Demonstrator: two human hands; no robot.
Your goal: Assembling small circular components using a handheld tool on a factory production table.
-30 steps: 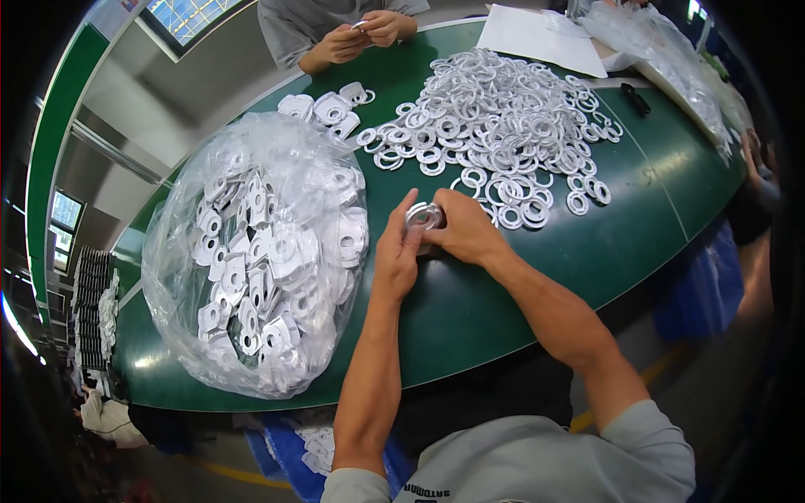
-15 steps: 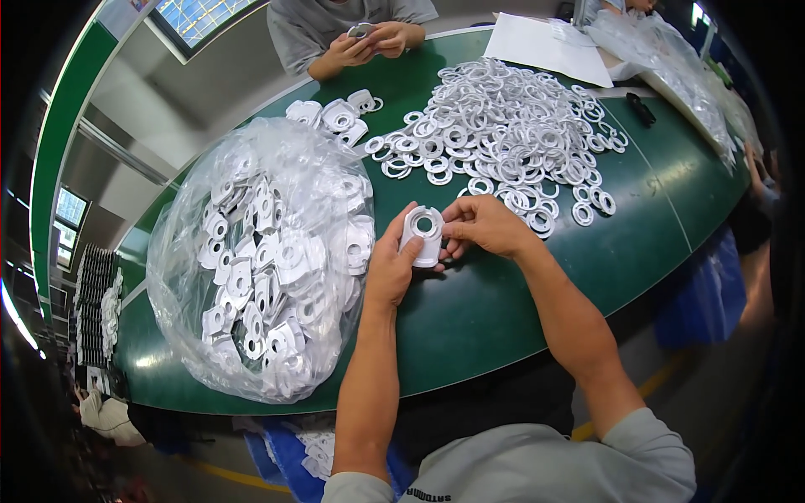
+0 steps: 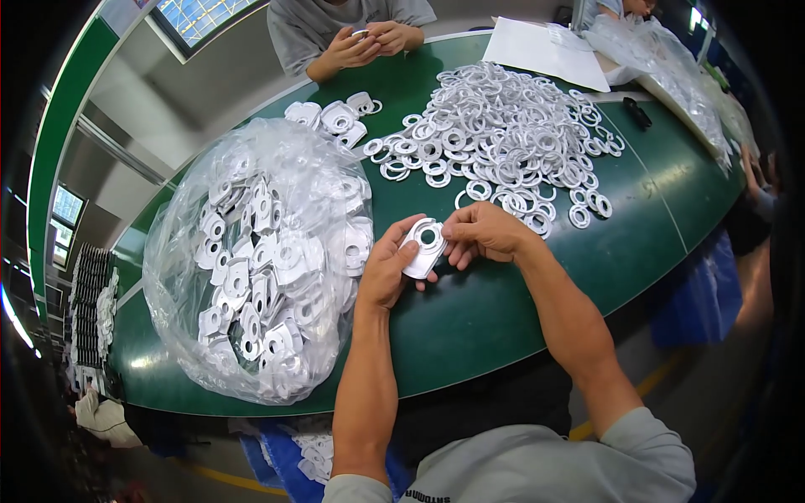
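My left hand (image 3: 391,267) grips a white plastic plate (image 3: 417,266) with a round hole, thumb on its face and fingers behind. The plate is held tilted above the table, its holed end up and to the right. Closed in a pinch, my right hand (image 3: 486,233) meets the plate's right edge beside the hole; the exact contact of its fingertips is partly hidden. Left of my hands lies a clear plastic bag (image 3: 168,293) full of similar white plates (image 3: 237,281). Beyond my right hand spreads a big heap of white rings (image 3: 511,126).
Across the green table (image 3: 470,335), another person's hands (image 3: 373,44) hold a similar part, near several loose plates (image 3: 338,117). A white sheet (image 3: 545,54), clear plastic wrapping (image 3: 662,75) and a small black object (image 3: 637,112) lie at the far right. Below the near edge hangs a blue bag (image 3: 293,459).
The plate has turned from nearly upright to leaning, its holed end swinging right. My right hand stays at its edge, slightly lower. Across the table, the other person's part has tilted.
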